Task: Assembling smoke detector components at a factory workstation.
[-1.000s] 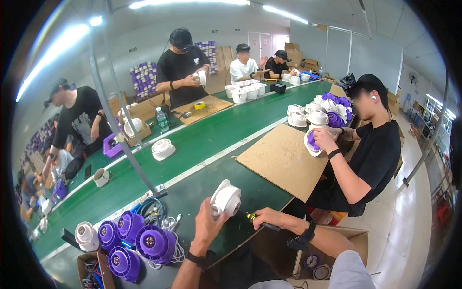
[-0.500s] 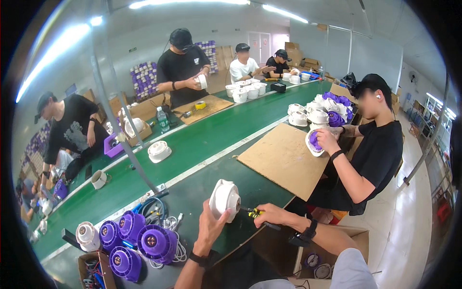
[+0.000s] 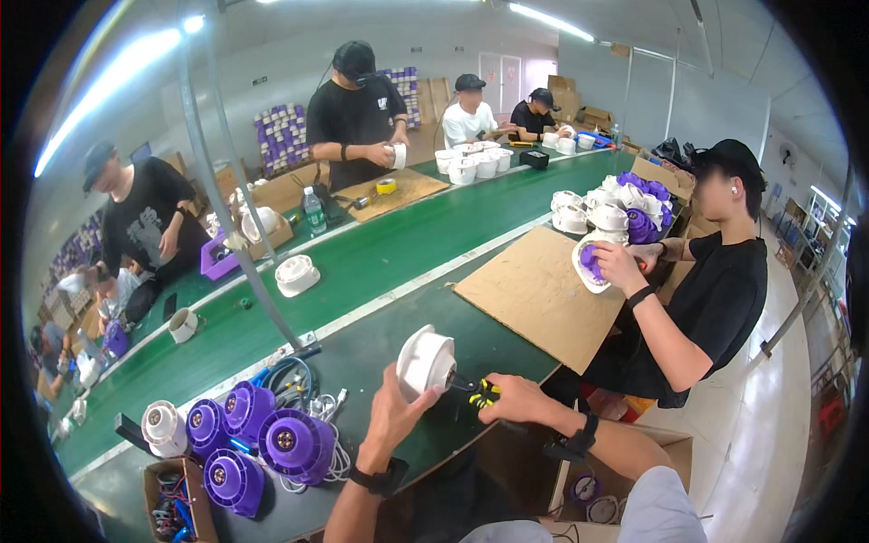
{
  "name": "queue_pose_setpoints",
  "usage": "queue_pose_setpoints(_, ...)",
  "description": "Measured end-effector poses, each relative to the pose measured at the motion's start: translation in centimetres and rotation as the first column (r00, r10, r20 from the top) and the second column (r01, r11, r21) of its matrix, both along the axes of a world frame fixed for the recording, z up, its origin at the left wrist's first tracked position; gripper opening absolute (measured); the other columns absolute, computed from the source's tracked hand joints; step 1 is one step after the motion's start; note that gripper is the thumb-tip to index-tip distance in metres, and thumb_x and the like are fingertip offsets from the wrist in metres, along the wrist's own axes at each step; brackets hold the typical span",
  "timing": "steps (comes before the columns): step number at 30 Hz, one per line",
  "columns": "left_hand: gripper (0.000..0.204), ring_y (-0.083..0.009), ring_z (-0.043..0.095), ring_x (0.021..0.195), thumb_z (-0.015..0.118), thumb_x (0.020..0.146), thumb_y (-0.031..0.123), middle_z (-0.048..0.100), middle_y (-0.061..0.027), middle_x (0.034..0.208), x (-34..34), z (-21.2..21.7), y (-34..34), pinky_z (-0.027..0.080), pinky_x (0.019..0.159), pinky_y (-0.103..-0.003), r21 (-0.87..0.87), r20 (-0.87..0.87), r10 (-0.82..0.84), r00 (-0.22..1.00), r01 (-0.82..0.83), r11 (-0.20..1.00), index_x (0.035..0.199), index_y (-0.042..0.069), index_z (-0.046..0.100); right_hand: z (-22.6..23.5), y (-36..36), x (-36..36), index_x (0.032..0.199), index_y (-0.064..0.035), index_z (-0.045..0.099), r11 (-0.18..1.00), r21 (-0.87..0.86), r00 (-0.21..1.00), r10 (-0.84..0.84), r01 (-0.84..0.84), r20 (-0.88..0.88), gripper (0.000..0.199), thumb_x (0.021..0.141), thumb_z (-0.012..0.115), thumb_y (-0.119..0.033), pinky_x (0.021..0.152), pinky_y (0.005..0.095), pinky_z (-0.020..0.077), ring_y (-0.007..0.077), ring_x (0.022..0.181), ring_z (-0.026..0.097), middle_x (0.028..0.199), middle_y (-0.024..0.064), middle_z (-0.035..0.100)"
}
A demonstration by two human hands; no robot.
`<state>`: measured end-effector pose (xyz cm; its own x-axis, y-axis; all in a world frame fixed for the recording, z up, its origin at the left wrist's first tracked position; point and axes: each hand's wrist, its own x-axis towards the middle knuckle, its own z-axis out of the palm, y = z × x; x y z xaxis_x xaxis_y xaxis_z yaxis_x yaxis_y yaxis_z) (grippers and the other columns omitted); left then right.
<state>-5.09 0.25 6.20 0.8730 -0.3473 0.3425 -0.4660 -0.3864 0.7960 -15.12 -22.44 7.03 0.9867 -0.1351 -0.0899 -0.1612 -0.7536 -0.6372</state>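
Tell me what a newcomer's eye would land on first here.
Probably the four purple domed housings, bunched at lower left on the dark green worktable. Next, at lower centre, the white round housing in the left hand, with the right hand holding black-and-yellow pliers against or close to it. Beyond them, the green conveyor belt sweeps diagonally across the view.

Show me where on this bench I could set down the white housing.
The dark green benchtop is bare between the coiled cables and the cardboard sheet, just short of the green belt. The sheet's middle is bare too. It's crowded at the left end, with purple housings and a tool box, and beyond the sheet, where housings are heaped.
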Motion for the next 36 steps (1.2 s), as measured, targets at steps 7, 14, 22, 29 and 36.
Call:
queue_pose_setpoints(7,0.063,-0.0374,0.069,0.084,0.074,0.080,0.041,0.068,-0.0254,0.091,1.6,3.6,0.2,0.054,0.073,-0.041,0.326,-0.044,-0.009,0.999,0.023,0.945,0.114,-0.008,0.055,0.0,1.5,-0.6,0.108,-0.0030,0.061,0.949,-0.315,0.996,0.049,-0.025,0.071,0.063,0.061,0.074,-0.043,0.081,0.0456,0.0434,0.0375,0.093,0.059,0.097,0.0224,0.063)
queue_pose_setpoints(14,0.063,-0.0399,0.068,0.087,0.075,0.079,0.042,0.068,-0.0267,0.092,0.8,0.8,-0.2,0.053,0.076,-0.043,-0.010,-0.040,0.018,0.999,-0.019,1.000,0.111,-0.007,0.055,0.8,0.8,0.2,0.114,-0.0064,0.060,0.837,-0.545,0.986,0.055,0.039,0.155,0.071,0.057,0.076,-0.045,0.083,0.0435,0.0438,0.0339,0.095,0.058,0.095,0.0186,0.060)
queue_pose_setpoints(22,0.056,-0.0387,0.067,0.087,0.073,0.080,0.041,0.066,-0.0268,0.094,1.8,1.6,0.0,0.051,0.074,-0.044,0.154,-0.022,-0.088,0.996,0.090,0.984,0.105,-0.006,0.054,-0.4,0.7,0.2,0.112,0.0001,0.060,1.000,-0.016,0.996,-0.002,0.001,-0.086,0.068,0.060,0.074,-0.042,0.078,0.0397,0.0466,0.0374,0.087,0.061,0.095,0.0217,0.065)
queue_pose_setpoints(29,0.057,-0.0404,0.068,0.081,0.072,0.080,0.046,0.067,-0.0279,0.089,2.8,1.9,-0.7,0.052,0.072,-0.045,-0.017,-0.099,-0.001,0.995,-0.001,1.000,0.100,-0.005,0.055,1.8,1.4,-0.2,0.107,-0.0054,0.059,0.737,-0.661,0.920,0.151,0.139,0.362,0.064,0.054,0.077,-0.037,0.073,0.0419,0.0361,0.0296,0.084,0.049,0.088,0.0155,0.053)
queue_pose_setpoints(36,0.062,-0.0416,0.068,0.084,0.074,0.081,0.042,0.066,-0.0304,0.092,2.5,-0.9,-1.8,0.053,0.072,-0.045,-0.045,-0.030,-0.006,1.000,0.005,0.999,0.111,-0.007,0.049,0.7,-1.2,1.4,0.106,0.0002,0.060,0.951,0.306,0.983,0.086,-0.034,-0.160,0.059,0.062,0.074,-0.036,0.072,0.0385,0.0508,0.0352,0.082,0.065,0.085,0.0217,0.067)
